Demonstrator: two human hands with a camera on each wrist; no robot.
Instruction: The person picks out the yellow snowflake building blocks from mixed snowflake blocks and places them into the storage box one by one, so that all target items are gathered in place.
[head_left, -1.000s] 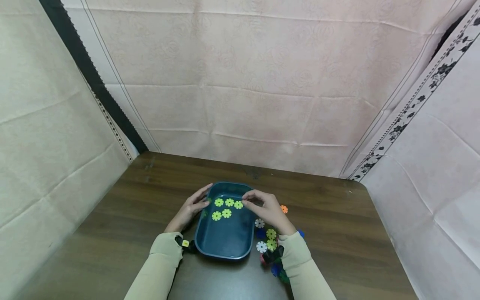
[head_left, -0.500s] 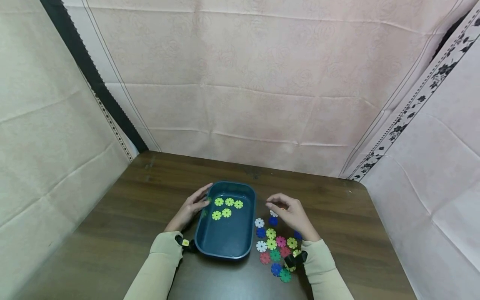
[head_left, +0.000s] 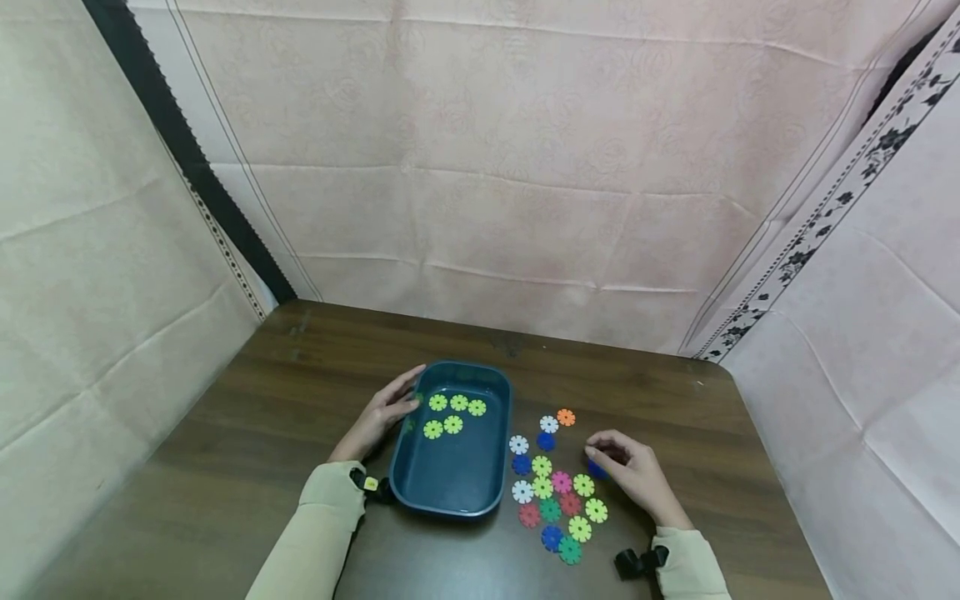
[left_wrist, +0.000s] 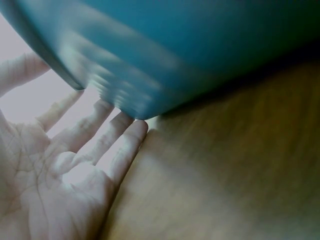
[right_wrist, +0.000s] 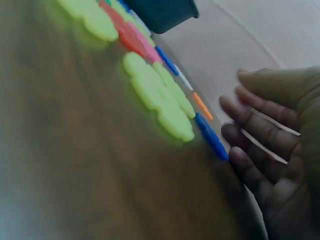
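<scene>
The work looks like gathering flat plastic flowers into a tray by colour, and the step in hand is most likely the reach for another piece. The blue tray (head_left: pixel 450 477) stands on the wooden surface (head_left: pixel 675 417) with five yellow-green flowers (head_left: pixel 453 425) lying in its far half, three in one row and two in the row below. The left hand (head_left: pixel 381 417) steadies the tray at its left side, its grip unclosed, fingers stretched out against the outer wall. The right hand (head_left: pixel 632 471) is at the right edge of the loose flowers (head_left: pixel 562 482), fingers loosely bent with nothing seen between them; a blue flower (head_left: pixel 597 471) sits at its fingertips, partly covered, and whether they touch it I cannot tell. Five more yellow-green ones lie among the red, pink, white, blue and green on the surface, so if colour is the rule, the next move calls for passing over the blue and pinching one of those by its thin rim without nudging its neighbours, several of which seem to touch. The tray's right wall runs just beside the nearest white and blue flowers, so a carried piece must rise over that rim. Its near half has room for further rows. To the right of the right hand there is ample space before the surface's edge, and the hanging cloth (head_left: pixel 487 208) behind stands well apart from both hands.
</scene>
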